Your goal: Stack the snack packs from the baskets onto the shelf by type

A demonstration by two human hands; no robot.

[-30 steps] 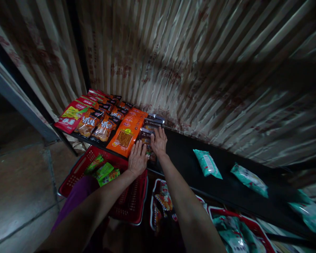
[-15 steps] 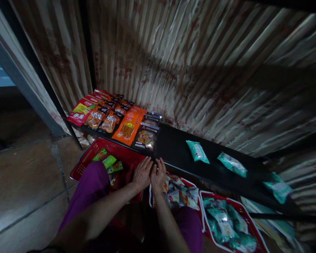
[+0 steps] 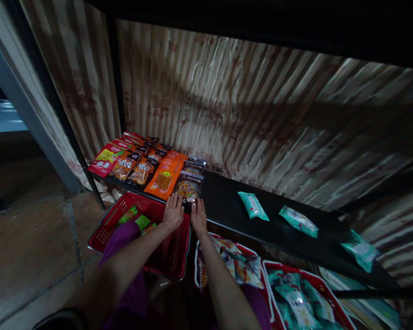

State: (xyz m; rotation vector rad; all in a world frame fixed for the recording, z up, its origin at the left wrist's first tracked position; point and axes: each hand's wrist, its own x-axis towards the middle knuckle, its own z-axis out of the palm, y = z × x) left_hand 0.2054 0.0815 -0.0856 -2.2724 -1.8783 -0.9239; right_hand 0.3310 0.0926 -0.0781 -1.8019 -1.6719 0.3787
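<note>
My left hand (image 3: 172, 212) and my right hand (image 3: 198, 217) lie side by side at the front edge of a low black shelf (image 3: 227, 201). Both hands have their fingers stretched out flat and hold nothing. Their fingertips touch the near end of a dark checkered snack packet (image 3: 190, 182). To its left lies an orange snack packet (image 3: 165, 176), then rows of red and orange packets (image 3: 124, 158) running to the shelf's left end.
Teal packets (image 3: 253, 205) (image 3: 298, 220) (image 3: 359, 250) lie spread along the shelf's right part. On the floor below stand a red basket (image 3: 106, 227) with green packets, a second basket (image 3: 227, 263) of mixed packets and a third (image 3: 296, 298) of teal ones. A striped wall backs the shelf.
Both hands drew back from the dark packets to below the shelf edge, then came forward again to the shelf's front edge. The view lifted and pulled back.
</note>
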